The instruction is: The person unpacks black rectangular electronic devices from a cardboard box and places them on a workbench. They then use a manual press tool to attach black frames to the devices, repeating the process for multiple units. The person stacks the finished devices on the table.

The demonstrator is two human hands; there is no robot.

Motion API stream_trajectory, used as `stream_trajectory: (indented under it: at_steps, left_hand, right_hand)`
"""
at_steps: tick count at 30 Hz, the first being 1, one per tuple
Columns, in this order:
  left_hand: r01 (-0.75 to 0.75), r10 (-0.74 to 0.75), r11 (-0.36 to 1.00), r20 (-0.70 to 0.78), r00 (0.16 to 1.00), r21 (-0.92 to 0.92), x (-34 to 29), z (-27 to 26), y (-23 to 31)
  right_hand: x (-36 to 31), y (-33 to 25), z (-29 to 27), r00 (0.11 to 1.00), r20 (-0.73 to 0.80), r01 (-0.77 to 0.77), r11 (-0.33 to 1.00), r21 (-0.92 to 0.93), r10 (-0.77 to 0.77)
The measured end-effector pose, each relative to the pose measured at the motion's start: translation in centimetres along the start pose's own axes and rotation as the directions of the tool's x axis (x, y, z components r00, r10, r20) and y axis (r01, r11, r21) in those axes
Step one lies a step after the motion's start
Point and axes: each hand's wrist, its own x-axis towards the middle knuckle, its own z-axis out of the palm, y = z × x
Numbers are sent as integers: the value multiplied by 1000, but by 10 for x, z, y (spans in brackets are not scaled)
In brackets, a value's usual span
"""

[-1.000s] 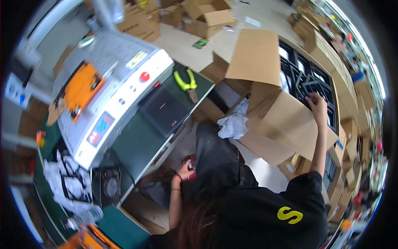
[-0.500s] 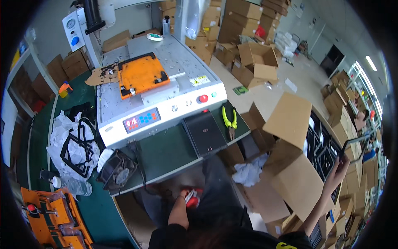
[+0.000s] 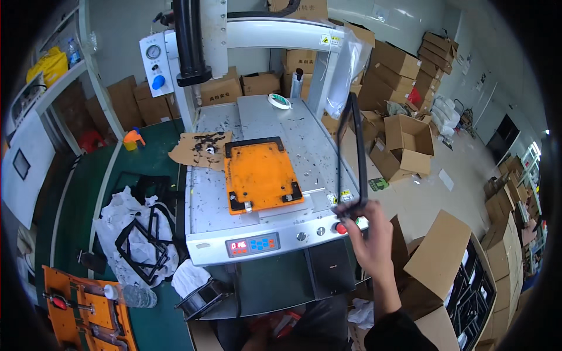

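Observation:
My right hand (image 3: 373,238) pinches one end of a black rectangular frame (image 3: 359,155) and holds it upright, edge nearly toward me. The frame stands in the air over the right front of the white machine (image 3: 213,244). On the machine bed lies an orange fixture plate (image 3: 261,175) with black corner pieces. Low between my legs, my left hand (image 3: 257,338) is dim and mostly hidden beside something red (image 3: 280,323); its fingers do not show.
Black frames (image 3: 143,248) lie on white wrapping at left, by a plastic bottle (image 3: 137,296) and a small fan (image 3: 204,299). An open carton (image 3: 468,298) at right holds several more frames. A black box (image 3: 329,270) sits under the control panel, and a press column (image 3: 190,44) rises behind.
My right hand has brought the black frame from above the carton at right to the machine's front. The view has swung toward the machine. My left hand shows much less.

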Motion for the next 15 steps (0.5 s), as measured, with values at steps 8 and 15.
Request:
stream_trajectory:
  at_steps: [8, 15]
  left_hand:
    - [-73, 71, 997, -90, 993, -23, 4, 13, -28]
    - [-169, 56, 908, -288, 956, -384, -67, -67, -18]
  right_hand:
    - [24, 26, 74, 993, -111, 64, 673, 737, 27]
    - [30, 57, 130, 974, 58, -177, 574, 799, 220]
